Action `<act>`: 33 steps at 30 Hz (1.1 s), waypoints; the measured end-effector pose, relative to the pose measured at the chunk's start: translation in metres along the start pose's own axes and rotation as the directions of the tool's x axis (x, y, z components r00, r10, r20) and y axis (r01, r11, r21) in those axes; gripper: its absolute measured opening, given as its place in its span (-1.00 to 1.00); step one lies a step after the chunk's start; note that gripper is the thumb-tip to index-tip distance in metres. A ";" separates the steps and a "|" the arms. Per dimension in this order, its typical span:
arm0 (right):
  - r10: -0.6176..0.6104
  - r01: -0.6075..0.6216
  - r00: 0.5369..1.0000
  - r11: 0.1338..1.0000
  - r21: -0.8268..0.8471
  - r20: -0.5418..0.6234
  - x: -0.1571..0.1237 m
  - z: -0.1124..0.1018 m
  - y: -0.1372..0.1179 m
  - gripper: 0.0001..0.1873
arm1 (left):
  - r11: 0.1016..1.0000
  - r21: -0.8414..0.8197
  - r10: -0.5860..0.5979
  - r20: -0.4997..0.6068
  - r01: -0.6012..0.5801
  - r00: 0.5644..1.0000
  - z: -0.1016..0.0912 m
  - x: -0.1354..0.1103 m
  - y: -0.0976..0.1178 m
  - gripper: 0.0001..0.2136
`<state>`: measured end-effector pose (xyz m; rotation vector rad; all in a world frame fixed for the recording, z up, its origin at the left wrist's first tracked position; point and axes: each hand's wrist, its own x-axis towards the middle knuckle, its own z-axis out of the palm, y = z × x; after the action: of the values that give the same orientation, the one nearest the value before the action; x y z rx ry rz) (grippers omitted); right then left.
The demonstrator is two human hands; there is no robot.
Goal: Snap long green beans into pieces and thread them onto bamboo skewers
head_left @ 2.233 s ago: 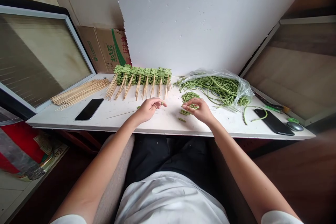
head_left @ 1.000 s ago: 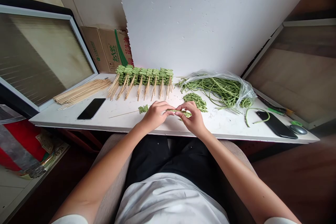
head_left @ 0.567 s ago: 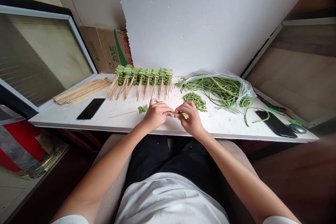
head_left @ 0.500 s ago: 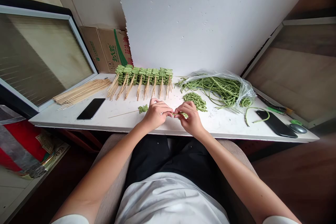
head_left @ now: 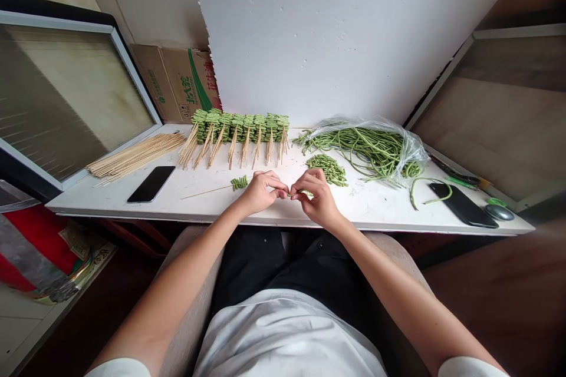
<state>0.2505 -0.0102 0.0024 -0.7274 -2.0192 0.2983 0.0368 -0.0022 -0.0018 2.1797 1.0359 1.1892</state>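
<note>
My left hand (head_left: pixel 260 193) is closed in a pinch, thumb and forefinger meeting near my right fingertips. My right hand (head_left: pixel 316 194) is also closed, with a green bean (head_left: pixel 307 192) showing between its fingers. The bean's thin end reaches toward my left fingertips, though the fingers hide much of it. Just behind my left hand lies a wooden skewer (head_left: pixel 206 192) threaded with short bean pieces (head_left: pixel 239 182); its bare length points left and its other end is hidden. A pile of cut bean pieces (head_left: pixel 329 169) lies beyond my right hand.
Finished bean skewers (head_left: pixel 241 128) stand stacked at the back. Bare skewers (head_left: pixel 137 156) and a phone (head_left: pixel 151 184) lie left. A plastic bag (head_left: pixel 413 150) of long beans (head_left: pixel 367 147) sits right, near another phone (head_left: pixel 464 206) and a mouse (head_left: pixel 499 212). A white board (head_left: pixel 349 41) rises behind.
The view has shifted slightly. Both hands stay together in nearly the same pinch, with the fingers moving only a little; the skewer and the piles stay in place.
</note>
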 end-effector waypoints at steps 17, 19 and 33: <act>0.120 -0.125 0.992 0.962 0.242 0.038 -0.001 0.007 -0.001 -0.55 | 0.869 -0.462 -0.094 0.198 0.177 0.976 0.002 -0.001 0.005 -0.89; 0.138 -0.148 0.989 0.955 0.255 0.055 -0.001 0.007 0.002 -0.52 | 0.851 -0.480 -0.125 0.207 0.212 0.970 0.004 -0.002 0.004 -0.89; 0.236 -0.276 0.961 0.864 0.422 0.147 0.003 -0.006 0.020 -0.60 | 0.676 -0.686 -0.207 0.172 0.268 0.963 0.006 -0.002 -0.004 -0.77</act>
<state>0.2618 0.0073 -0.0023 -0.6983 -1.8377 0.9284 0.0397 -0.0013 -0.0093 1.4179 0.6381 1.1153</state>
